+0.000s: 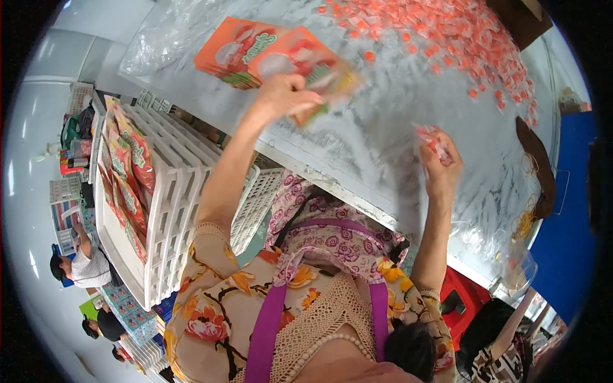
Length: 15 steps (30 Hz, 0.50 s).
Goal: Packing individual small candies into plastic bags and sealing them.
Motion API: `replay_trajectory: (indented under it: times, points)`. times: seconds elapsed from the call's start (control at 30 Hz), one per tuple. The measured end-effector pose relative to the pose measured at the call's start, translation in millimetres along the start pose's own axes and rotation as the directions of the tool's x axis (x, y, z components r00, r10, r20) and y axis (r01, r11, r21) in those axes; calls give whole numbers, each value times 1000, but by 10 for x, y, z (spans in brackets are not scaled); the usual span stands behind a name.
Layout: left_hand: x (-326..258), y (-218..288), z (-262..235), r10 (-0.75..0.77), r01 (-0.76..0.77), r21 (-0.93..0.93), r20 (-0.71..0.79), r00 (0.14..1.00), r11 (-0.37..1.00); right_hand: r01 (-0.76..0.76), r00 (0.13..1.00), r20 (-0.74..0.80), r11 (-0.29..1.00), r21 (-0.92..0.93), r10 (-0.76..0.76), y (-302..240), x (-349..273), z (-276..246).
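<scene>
My left hand (287, 99) is closed on the edge of an orange printed packet (299, 54), blurred by motion, over the table. Beside that packet, and partly behind it, lies a stack of flat orange packets (230, 48). Away to the right, my right hand (442, 163) is raised above the table with its fingers curled round a few small red wrapped sweets (437, 145). At the far right of the table spreads a large heap of the same kind of sweets (440, 29), with loose ones along its near edge.
White plastic crates (172, 210) stand stacked to my left, the top one holding filled orange packets (131, 179). Clear plastic (169, 38) lies at the table's far left. A brown strip (536, 169) lies by the right edge, near a red stool (463, 300). Other people (89, 262) are around.
</scene>
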<state>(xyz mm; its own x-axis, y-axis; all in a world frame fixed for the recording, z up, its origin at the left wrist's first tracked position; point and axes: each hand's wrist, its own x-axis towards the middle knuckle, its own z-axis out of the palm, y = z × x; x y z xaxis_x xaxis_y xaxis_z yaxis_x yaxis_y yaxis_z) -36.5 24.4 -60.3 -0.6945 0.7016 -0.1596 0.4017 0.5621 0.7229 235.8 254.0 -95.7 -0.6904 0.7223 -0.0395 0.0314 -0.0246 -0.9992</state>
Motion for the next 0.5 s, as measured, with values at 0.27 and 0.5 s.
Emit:
replay_trajectory:
  times: [0.27, 0.5]
  points:
    - [38, 91, 897, 57, -48, -197, 38, 998, 979, -132, 990, 99, 926, 353, 103, -23, -46, 411]
    - [7, 252, 929, -148, 210, -211, 276, 950, 955, -223, 973, 171, 806, 548, 153, -152, 32, 723]
